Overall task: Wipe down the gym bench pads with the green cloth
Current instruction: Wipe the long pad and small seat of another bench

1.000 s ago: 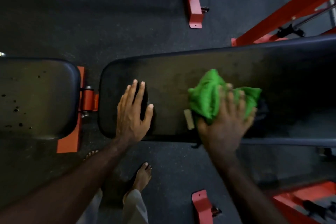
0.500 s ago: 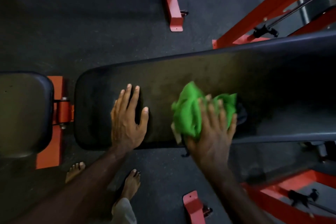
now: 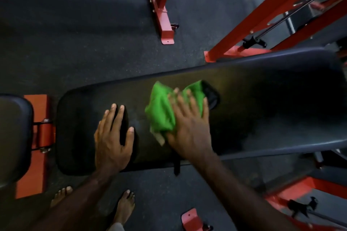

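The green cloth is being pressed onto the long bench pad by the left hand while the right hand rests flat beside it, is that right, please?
Not quite: the hands are swapped. In the head view the right hand presses the green cloth onto the long bench pad, while the left hand rests flat beside it.

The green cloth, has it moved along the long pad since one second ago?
Yes. The green cloth slid up the long pad, away from its near edge, under the right hand; the left hand kept its place.
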Demonstrator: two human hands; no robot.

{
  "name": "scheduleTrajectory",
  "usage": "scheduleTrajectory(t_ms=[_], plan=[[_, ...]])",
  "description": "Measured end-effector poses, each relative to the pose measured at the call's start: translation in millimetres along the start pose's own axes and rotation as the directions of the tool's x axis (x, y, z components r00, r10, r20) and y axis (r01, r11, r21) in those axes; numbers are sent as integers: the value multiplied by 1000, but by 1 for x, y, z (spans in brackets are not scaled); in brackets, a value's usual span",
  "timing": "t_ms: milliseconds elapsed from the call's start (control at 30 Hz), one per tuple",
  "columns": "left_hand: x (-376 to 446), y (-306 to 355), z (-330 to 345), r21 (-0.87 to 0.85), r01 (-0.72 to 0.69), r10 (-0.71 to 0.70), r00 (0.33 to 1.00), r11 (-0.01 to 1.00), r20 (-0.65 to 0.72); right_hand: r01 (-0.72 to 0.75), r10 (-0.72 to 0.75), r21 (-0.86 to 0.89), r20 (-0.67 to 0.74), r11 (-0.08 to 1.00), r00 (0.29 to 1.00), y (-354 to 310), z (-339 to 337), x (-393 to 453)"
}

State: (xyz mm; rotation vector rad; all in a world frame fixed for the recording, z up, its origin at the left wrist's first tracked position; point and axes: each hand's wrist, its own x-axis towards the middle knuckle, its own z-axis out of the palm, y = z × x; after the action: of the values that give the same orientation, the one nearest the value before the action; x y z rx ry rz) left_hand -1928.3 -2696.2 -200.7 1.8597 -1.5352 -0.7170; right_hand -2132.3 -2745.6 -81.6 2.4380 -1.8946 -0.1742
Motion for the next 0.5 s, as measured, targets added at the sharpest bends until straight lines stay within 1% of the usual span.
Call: scheduleTrajectory(t_ms=[33,67,100,133,167,233,267,300,333,367,400,433,467,500], plan=[[0,0,0,5,0,0,1000,1000,-5,102,-101,-14,34,995,994,1,2,-16],[0,0,0,7,0,0,1000,1000,-8,164,-163,-26,41,986,986,9,1,-26],[-1,1,0,9,1,-1,1000,1000,-7,179,-179,-26,23,983,984,22,-1,-30],[-1,1,0,10,3,-3,1000,1000,-4,135,-136,-28,-27,990,990,36,-5,-26],[-2,0,-2,13,5,-5,1000,1000,2,40,-41,-14,-77,999,996,46,-8,-16],[-2,2,-2,19,2,-3,1000,1000,11,-190,193,35,-160,981,968,61,-18,14],[-3,1,-2,24,3,-3,1000,1000,19,-272,278,57,-167,961,946,59,-18,30],[-2,3,-1,20,2,-3,1000,1000,23,-324,329,59,-162,944,930,52,-18,43],[-3,1,-3,30,0,-1,1000,1000,26,-336,341,61,-149,940,928,38,-15,51],[-4,2,-2,34,0,0,1000,999,25,-303,309,62,-131,951,942,26,-11,53],[-3,3,-2,35,-6,5,1000,999,18,-227,232,57,-103,972,967,14,-7,50],[-3,3,-2,35,-14,13,1000,999,12,-112,115,48,-62,993,991,6,-2,40],[-3,2,-2,35,-20,20,1000,999,3,34,-34,24,-29,999,999,1,2,28],[-3,1,-2,34,-25,26,1000,999,-3,178,-178,4,14,984,984,2,4,17]])
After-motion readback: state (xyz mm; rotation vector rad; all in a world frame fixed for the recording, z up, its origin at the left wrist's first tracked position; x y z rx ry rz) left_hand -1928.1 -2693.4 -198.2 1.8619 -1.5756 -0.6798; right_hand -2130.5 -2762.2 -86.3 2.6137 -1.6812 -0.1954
